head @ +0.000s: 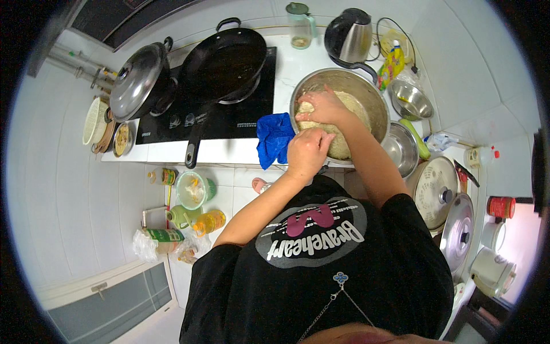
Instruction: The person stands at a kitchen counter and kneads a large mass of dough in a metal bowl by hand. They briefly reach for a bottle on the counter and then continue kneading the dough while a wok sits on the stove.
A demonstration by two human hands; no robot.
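Observation:
A wide stainless steel pot (381, 112) stands at the counter's front edge, with pale, rough dough (356, 107) inside it. My right hand (323, 106) reaches into the pot. Its spread fingers grip the dough near the left wall, and bits of dough cling to them. My left hand (308, 150) is closed over the pot's near-left rim, its thumb pointing inward; the fingertips are hidden. A crumpled blue cloth (273, 138) hangs over the counter edge beside that hand.
Left of the pot, a black wok (223, 64) and a lidded pot (139, 81) sit on the black gas hob (253, 112). An electric kettle (354, 38) and a plastic pitcher (300, 26) stand behind. Steel bowls (401, 148) and large lids (435, 193) crowd the right side.

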